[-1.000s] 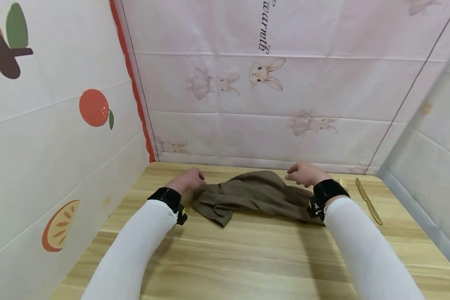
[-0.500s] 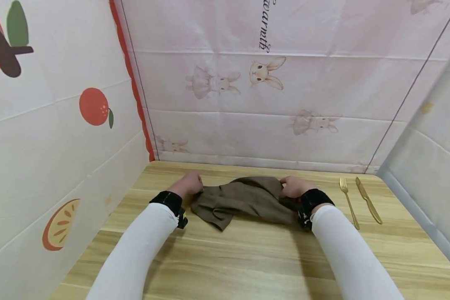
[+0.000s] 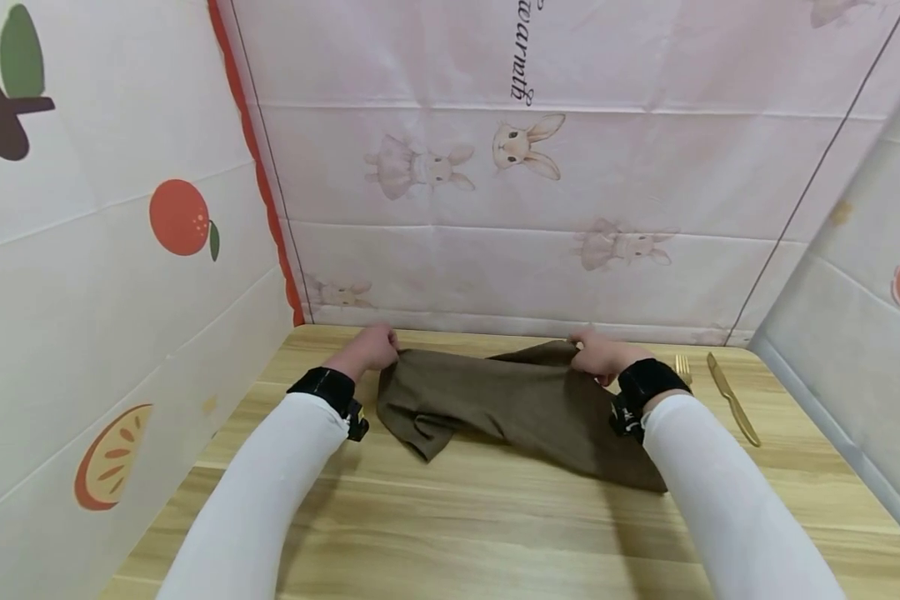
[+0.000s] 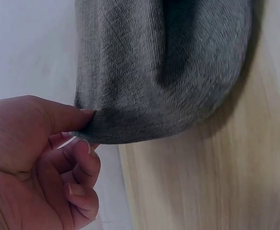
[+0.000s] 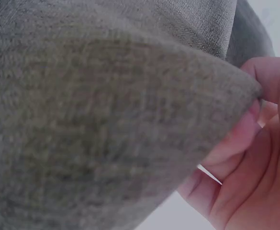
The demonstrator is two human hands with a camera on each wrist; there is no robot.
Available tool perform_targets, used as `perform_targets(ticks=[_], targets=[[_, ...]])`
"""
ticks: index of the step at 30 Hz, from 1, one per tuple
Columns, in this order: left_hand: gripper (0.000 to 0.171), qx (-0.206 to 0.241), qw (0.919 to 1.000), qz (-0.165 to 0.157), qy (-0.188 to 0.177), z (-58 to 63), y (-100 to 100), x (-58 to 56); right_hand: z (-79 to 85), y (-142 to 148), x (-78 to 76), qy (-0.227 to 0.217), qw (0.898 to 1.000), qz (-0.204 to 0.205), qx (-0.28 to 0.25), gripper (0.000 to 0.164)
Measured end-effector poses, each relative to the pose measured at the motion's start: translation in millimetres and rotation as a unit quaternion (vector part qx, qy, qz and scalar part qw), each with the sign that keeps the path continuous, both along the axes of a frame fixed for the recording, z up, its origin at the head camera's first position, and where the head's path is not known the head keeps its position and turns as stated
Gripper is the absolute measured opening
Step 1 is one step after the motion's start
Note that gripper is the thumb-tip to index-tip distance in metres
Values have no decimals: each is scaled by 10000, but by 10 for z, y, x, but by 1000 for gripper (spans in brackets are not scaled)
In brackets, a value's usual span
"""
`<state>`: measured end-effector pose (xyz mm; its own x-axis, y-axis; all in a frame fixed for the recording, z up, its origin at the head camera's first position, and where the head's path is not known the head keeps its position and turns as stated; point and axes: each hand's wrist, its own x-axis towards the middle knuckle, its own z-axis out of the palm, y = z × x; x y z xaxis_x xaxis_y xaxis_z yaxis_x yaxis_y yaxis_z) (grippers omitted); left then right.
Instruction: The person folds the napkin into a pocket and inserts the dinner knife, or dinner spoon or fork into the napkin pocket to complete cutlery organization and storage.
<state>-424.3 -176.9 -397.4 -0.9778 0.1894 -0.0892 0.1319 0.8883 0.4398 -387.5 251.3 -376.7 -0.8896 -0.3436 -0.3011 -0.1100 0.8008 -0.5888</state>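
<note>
A brown-olive cloth (image 3: pixel 487 396) stretches between both hands near the back of the wooden table, with its upper edge raised and its lower part hanging in folds. My left hand (image 3: pixel 370 348) pinches its upper left corner; in the left wrist view the thumb and forefinger of that hand (image 4: pixel 39 153) grip the cloth (image 4: pixel 144 91) at its tip. On the other side my right hand (image 3: pixel 598 354) pinches the upper edge. The right wrist view shows the cloth (image 5: pixel 96 124) filling most of the picture, its border held between thumb and fingers of the right hand (image 5: pixel 259 143).
To the right lie a gold fork (image 3: pixel 683 368), partly covered by the right wrist, and a gold knife (image 3: pixel 733 400). The wooden table (image 3: pixel 450 533) meets a printed back wall covering (image 3: pixel 435 275), with a fruit-patterned side wall (image 3: pixel 217 358) on the left.
The right hand has taken hold of the cloth's edge. Both hands have lifted and moved slightly away, spreading the bunched cloth wider, and its right lower corner now hangs nearer the front.
</note>
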Motion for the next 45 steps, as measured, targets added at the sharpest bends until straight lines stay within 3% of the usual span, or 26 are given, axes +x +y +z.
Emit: perform_targets(ticks=[3, 7, 14, 19, 25, 28, 34, 37, 40, 42, 45], targets=[[6, 114, 9999, 33, 48, 8, 21, -27, 36, 56, -28, 107, 9997, -44, -207, 21], [6, 252, 9995, 191, 17, -51, 59, -37, -3, 109, -16, 243, 9992, -163, -273, 16], [8, 75, 9998, 129, -158, -194, 107, 86, -225, 84, 16, 789, 9949, 26, 624, 16], [36, 406, 9960, 363, -709, -279, 146, 64, -230, 14, 98, 229, 9970, 178, 713, 26], [38, 832, 9835, 757, -1420, -272, 159, 55, -134, 101, 102, -810, 9957, -430, 97, 43], [47, 599, 9829, 547, -1655, -225, 144, 81, -101, 168, 84, -693, 9960, -561, 58, 43], [56, 221, 9789, -54, -2029, -207, 136, 110, -156, 239, 45, -93, 9994, -337, 3, 22], [54, 61, 9796, -404, -1967, -233, 148, 96, -198, 264, 15, 260, 9991, -332, -96, 22], [47, 293, 9828, -377, -1784, -230, 147, 76, -206, 306, -5, 572, 9973, -447, -120, 17], [37, 591, 9873, -193, -1459, -209, 129, 55, -185, 339, -13, 695, 9961, -534, -114, 13], [14, 1105, 9918, 56, -646, -170, 99, 26, -119, 390, -13, 832, 9942, -661, -169, 12]])
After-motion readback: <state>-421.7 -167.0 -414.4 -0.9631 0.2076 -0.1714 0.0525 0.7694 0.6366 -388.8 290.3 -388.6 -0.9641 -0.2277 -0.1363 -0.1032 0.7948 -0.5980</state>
